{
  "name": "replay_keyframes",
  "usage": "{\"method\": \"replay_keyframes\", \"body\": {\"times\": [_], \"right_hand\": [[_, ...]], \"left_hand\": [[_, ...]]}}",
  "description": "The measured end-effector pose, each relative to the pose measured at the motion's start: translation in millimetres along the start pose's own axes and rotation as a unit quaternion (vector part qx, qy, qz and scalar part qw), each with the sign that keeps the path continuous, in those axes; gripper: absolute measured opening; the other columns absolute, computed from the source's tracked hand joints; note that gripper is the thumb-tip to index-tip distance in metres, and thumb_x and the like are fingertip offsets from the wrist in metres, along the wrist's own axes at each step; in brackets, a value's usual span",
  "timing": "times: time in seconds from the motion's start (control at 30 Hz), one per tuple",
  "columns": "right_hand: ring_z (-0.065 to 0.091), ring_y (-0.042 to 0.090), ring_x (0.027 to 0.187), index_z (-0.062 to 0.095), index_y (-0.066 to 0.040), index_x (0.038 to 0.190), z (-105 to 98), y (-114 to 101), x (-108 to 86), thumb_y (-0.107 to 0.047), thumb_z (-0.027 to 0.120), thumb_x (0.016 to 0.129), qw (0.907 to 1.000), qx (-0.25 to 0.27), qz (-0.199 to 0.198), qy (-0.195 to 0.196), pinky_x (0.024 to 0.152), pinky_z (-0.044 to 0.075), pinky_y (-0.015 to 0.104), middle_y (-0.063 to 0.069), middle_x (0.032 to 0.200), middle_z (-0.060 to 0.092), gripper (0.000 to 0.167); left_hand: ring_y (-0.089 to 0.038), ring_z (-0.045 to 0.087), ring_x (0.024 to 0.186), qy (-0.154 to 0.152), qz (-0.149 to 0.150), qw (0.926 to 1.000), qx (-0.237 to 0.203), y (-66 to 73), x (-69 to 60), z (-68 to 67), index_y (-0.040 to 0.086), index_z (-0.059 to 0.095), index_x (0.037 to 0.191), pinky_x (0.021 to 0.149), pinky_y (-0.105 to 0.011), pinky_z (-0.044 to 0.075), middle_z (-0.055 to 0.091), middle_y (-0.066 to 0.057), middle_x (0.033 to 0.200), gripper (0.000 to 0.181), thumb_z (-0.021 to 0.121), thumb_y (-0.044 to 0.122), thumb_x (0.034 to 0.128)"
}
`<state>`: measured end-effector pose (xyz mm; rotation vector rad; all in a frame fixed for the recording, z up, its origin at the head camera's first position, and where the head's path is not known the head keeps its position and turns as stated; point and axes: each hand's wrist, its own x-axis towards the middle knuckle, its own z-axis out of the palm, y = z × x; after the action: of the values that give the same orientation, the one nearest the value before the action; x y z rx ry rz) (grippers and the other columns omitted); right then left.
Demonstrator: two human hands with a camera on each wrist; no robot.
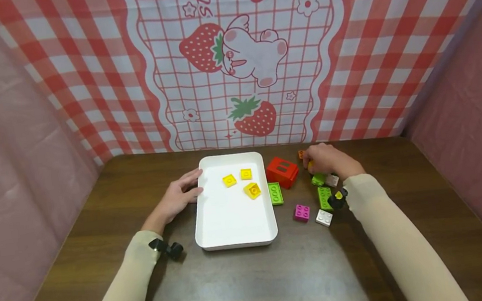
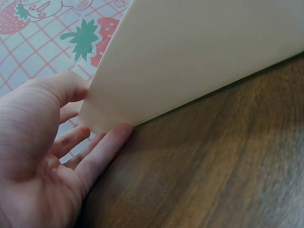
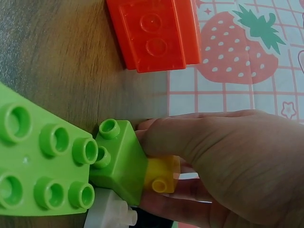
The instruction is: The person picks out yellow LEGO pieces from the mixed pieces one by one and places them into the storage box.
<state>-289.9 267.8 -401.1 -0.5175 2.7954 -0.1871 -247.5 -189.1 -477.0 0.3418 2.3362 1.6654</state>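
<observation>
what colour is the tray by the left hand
White; the tray shows best in the head view.

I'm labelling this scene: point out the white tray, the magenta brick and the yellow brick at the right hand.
White tray [image 1: 234,224], head view: bare floor.
Magenta brick [image 1: 302,212], head view: studded top.
Yellow brick [image 3: 159,168], right wrist view: surface above its stud.

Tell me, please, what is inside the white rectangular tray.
Three small yellow square plastic bricks lie inside the white rectangular tray, in its far half. Whatever is directly beneath them is covered and cannot be seen.
</observation>
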Motion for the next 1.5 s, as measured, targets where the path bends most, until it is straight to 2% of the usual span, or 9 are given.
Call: {"method": "replay_keyframes", "body": {"times": [0.3,0.67,0.97,1.2,1.5], "right_hand": [[0.066,0.029,0.097,0.081,-0.004,0.119,-1,1,1.1,-0.006,0.075,0.101,0.9999,-0.001,0.006,-0.010,0.091,0.065,0.047,0.016,0.116,0.079,0.019],[0.066,0.028,0.093,0.082,-0.005,0.116,-7,-1,-0.3,-0.006,0.076,0.102,0.9997,-0.003,0.017,-0.018,0.080,0.062,0.037,0.015,0.113,0.078,0.015],[0.068,0.032,0.099,0.083,-0.006,0.116,-16,0,1.6,-0.007,0.078,0.101,0.9996,-0.023,0.007,-0.012,0.098,0.067,0.052,0.017,0.120,0.081,0.015],[0.068,0.032,0.099,0.082,-0.004,0.116,-21,1,1.7,-0.005,0.076,0.101,0.9999,-0.014,0.006,-0.006,0.097,0.065,0.052,0.018,0.117,0.079,0.016],[0.069,0.033,0.102,0.084,-0.004,0.116,-33,-2,-3.6,-0.004,0.075,0.099,0.9996,-0.024,0.007,0.016,0.098,0.066,0.054,0.019,0.121,0.080,0.019]], "left_hand": [[-0.047,0.045,0.163,-0.004,0.009,1.0000,0.001,-0.8,1.3,-0.1,0.010,0.041,0.174,0.106,-0.035,0.067,0.028,-0.017,0.188,0.066,0.067,0.011,0.1135],[-0.046,0.046,0.163,-0.001,0.006,1.0000,0.005,-0.1,0.6,0.1,0.010,0.041,0.174,0.107,-0.036,0.067,0.028,-0.017,0.188,0.065,0.067,0.012,0.1138],[-0.044,0.046,0.164,-0.001,-0.002,1.0000,0.003,0.6,0.8,0.1,0.012,0.042,0.174,0.107,-0.036,0.066,0.029,-0.013,0.189,0.066,0.068,0.012,0.1131],[-0.046,0.045,0.164,-0.001,0.006,0.9999,0.008,0.5,1.9,-1.0,0.009,0.040,0.174,0.108,-0.037,0.066,0.028,-0.016,0.188,0.066,0.066,0.011,0.1140],[-0.045,0.045,0.164,-0.002,0.000,1.0000,0.006,0.8,0.9,0.0,0.012,0.042,0.174,0.109,-0.039,0.065,0.029,-0.013,0.188,0.066,0.068,0.012,0.1132]]}}
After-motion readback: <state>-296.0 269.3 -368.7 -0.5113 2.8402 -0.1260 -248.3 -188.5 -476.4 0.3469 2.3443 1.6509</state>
